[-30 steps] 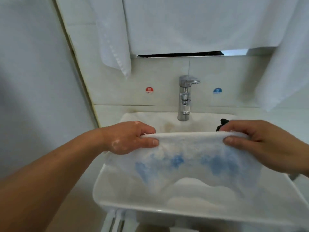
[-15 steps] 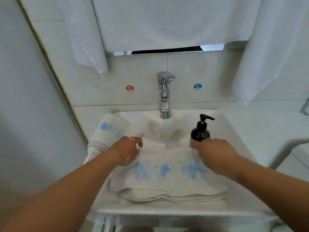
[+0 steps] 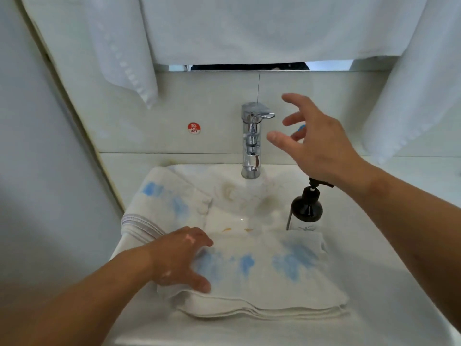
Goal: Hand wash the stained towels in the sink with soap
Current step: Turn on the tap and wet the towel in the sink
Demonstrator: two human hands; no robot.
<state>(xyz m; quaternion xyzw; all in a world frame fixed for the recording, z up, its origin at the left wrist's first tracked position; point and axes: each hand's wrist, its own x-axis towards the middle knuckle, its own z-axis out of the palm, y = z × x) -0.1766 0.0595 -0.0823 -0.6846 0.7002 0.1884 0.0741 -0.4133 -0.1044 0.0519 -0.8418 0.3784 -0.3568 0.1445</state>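
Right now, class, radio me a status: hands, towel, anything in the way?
Left hand flat on the folded stained towel. Right hand open, in the air by the tap. Soap bottle stands under that wrist.

Soft, even, cool daylight, faint shadows, glare on the chrome tap, wide-angle bending at edges

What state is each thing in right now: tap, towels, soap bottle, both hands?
Faucet: no stream visible.
Folded towel: blue-stained, lying in the sink.
Second towel: blue-stained, draped over the sink's left edge.
Soap bottle: upright, behind the folded towel.
Left hand: rests flat on the folded towel.
Right hand: open, raised beside the faucet.
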